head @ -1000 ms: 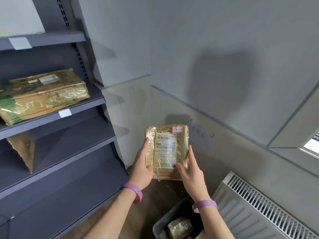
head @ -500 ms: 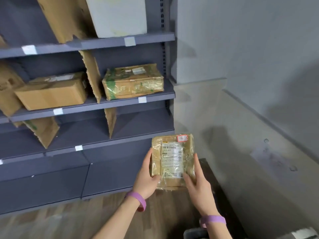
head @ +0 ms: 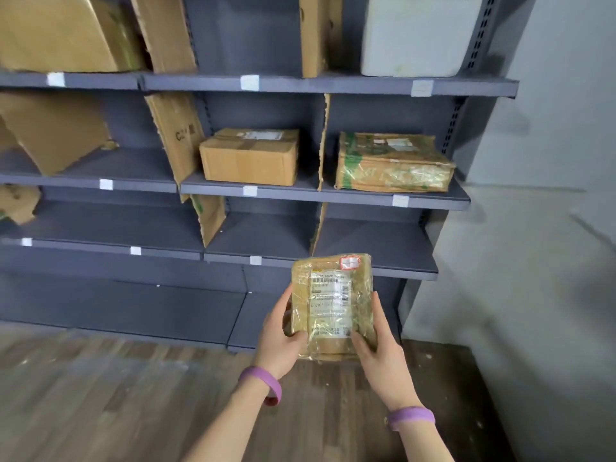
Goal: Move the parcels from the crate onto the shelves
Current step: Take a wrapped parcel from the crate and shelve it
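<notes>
I hold a small flat parcel [head: 331, 305] wrapped in clear tape, with a white label and a red-edged sticker, upright in front of me. My left hand [head: 280, 338] grips its left edge and my right hand [head: 380, 348] grips its right edge. Behind it stands the dark grey shelving [head: 300, 85] with cardboard dividers. A plain brown box [head: 250, 158] and a green-taped parcel [head: 393, 163] lie on the middle shelf. The crate is out of view.
The lower shelf bays [head: 376, 243] directly behind the parcel hold nothing. A white foam box [head: 416, 35] and a large carton [head: 60, 31] sit on the top shelf. Wooden floor [head: 116, 395] lies below, and a grey wall [head: 550, 228] is to the right.
My view has swung left from the wall and crate to face the shelving. Both hands still hold the parcel in front of me, now closer to the lower right shelf.
</notes>
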Demonstrator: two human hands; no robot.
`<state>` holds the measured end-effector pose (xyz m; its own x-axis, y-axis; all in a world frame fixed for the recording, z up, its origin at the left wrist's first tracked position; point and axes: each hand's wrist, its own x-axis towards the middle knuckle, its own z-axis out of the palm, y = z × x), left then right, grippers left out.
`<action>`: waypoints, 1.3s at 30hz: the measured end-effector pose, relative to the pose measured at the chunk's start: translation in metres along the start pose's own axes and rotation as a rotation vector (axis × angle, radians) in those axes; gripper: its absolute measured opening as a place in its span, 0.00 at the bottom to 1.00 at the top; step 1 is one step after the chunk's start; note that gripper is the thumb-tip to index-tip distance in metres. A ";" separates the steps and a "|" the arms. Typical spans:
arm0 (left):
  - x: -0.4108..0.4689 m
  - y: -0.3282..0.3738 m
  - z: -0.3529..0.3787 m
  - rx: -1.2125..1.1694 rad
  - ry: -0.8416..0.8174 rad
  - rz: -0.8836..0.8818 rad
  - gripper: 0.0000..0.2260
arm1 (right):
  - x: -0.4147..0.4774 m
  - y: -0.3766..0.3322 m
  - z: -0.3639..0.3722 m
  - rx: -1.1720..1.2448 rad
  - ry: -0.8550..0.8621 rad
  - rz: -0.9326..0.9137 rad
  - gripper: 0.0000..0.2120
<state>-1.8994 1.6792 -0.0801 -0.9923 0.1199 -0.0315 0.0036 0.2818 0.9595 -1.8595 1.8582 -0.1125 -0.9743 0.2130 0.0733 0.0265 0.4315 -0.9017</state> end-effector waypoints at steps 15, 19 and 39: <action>0.011 -0.091 -0.224 0.045 0.039 -0.106 0.36 | 0.002 -0.088 0.231 -0.005 -0.162 0.053 0.42; 0.035 -0.101 -0.234 0.047 0.030 -0.131 0.35 | 0.023 -0.088 0.249 -0.016 -0.176 0.083 0.42; 0.201 -0.134 -0.240 0.129 -0.013 -0.229 0.34 | 0.176 -0.051 0.299 0.033 -0.258 0.231 0.39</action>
<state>-2.1289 1.4373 -0.1474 -0.9673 0.0511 -0.2486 -0.2047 0.4222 0.8831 -2.0992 1.6113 -0.1806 -0.9680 0.0712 -0.2406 0.2497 0.3678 -0.8957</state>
